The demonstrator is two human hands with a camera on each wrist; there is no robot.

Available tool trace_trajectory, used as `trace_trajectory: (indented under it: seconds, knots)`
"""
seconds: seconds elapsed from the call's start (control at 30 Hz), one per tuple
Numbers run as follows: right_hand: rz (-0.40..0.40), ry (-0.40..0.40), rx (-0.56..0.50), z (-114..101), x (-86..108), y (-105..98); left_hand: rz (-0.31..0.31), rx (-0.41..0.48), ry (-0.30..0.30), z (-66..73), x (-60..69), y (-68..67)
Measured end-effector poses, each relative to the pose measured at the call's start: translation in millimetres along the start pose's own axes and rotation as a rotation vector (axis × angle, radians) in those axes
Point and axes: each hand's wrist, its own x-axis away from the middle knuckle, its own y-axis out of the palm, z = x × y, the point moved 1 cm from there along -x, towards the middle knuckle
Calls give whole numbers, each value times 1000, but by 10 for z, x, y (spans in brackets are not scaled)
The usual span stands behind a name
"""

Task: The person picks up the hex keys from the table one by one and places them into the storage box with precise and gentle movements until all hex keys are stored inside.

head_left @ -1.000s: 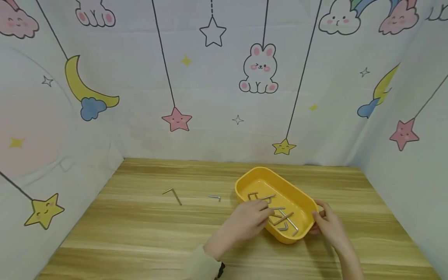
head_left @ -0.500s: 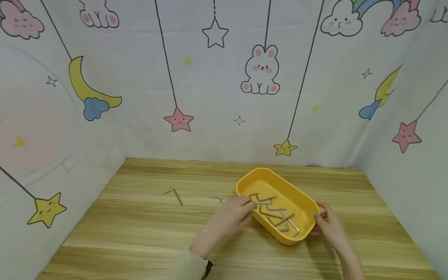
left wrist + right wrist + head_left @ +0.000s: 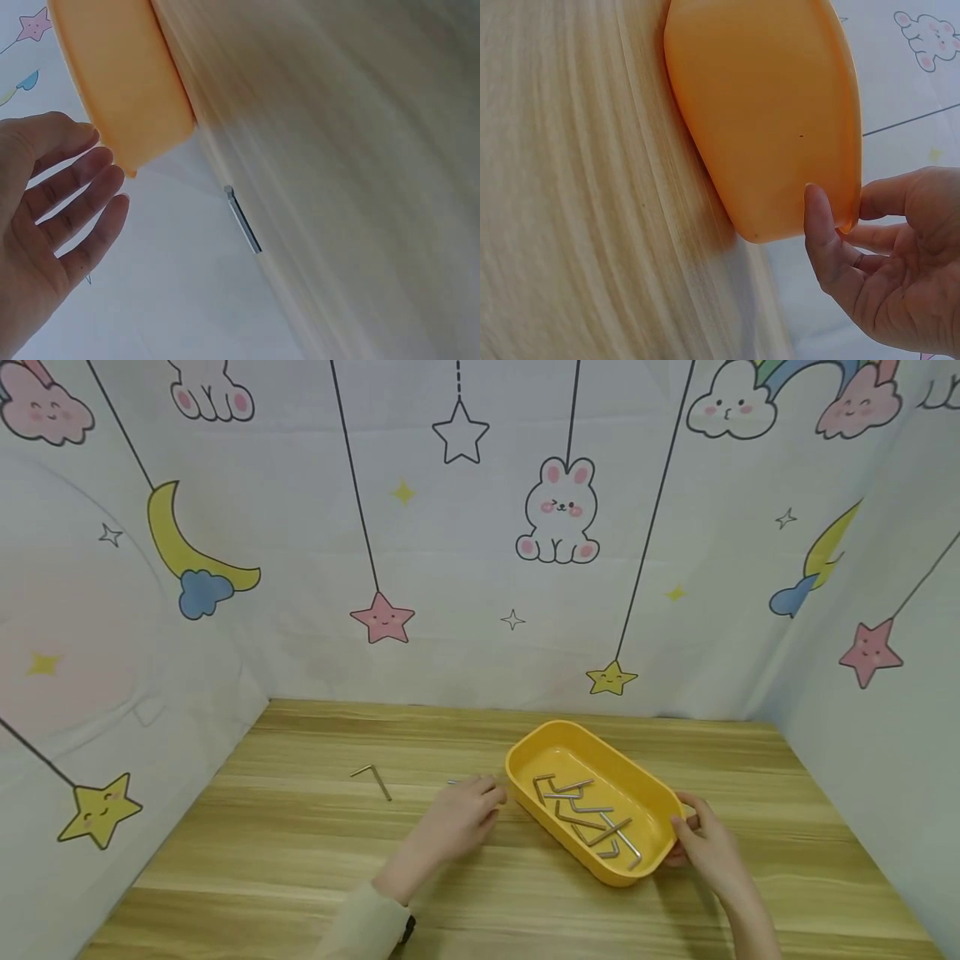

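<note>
On the right of the table, a yellow plastic basin (image 3: 525, 789) holds several L-shaped hex keys (image 3: 588, 821), silver and bronze. My right hand (image 3: 712, 847) grips its right end; in the right wrist view, the thumb and fingers (image 3: 823, 225) take hold at the rim. To the left of the basin is my left hand (image 3: 453, 818), fingers loosely bent and nothing between them. Close to that hand, a small silver hex key (image 3: 244, 221) lies on the table, mostly hidden behind the fingers in the head view. Further left lies a bronze hex key (image 3: 377, 779).
The wood-grain table (image 3: 315, 860) is bounded by white cloth walls (image 3: 450, 668) printed with stars, rabbits and clouds. The basin's long side runs diagonally, its far end pointing toward the back.
My left hand has come out of the basin and moved left over the table near the small silver hex key. A silver hex key now lies uncovered in the basin. The right hand keeps its place.
</note>
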Motion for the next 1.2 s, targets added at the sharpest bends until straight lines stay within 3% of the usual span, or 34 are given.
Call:
trace_trajectory:
  seconds: [0.43, 0.57, 0.83, 1.1, 1.2]
  knots:
    - [0, 4, 9, 25, 12, -22, -112, -30, 31, -389, 0, 52]
    - [6, 3, 0, 18, 14, -18, -127, -56, 66, -482, -31, 127]
    - [5, 13, -23, -9, 3, 16, -222, -111, 92, -628, -69, 276]
    - [12, 14, -13, 5, -5, 28, -176, -152, 164, -720, -88, 340]
    - [15, 17, -15, 9, -9, 23, -201, -150, 160, -731, -110, 352]
